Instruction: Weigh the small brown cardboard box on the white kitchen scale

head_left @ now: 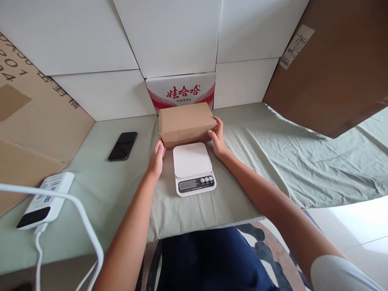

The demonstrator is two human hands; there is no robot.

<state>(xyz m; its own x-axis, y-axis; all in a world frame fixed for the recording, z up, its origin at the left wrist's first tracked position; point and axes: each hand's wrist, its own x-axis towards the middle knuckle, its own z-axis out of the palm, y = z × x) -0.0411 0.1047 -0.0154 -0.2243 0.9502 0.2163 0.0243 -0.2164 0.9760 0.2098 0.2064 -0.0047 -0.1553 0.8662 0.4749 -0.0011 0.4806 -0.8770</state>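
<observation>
A closed brown cardboard box (pixel 188 119) sits behind a white digital kitchen scale (pixel 192 161), between my two hands. At the box's lower left corner, my left hand (pixel 157 158) grips it, the fingers partly hidden under the edge. My right hand (pixel 218 139) holds the right end, with the thumb on the front face and fingers around the side. The scale's flat platform carries nothing, and its small display looks blank. Whether the box's underside touches the cloth cannot be made out.
A black phone (pixel 123 146) lies left on the green cloth (pixel 236 198). Nearer stands a white power bank (pixel 47 200) with a white cable (pixel 87 220). Large cardboard boxes flank both sides. Behind, a red-and-white carton (pixel 182 91) stands among white boxes.
</observation>
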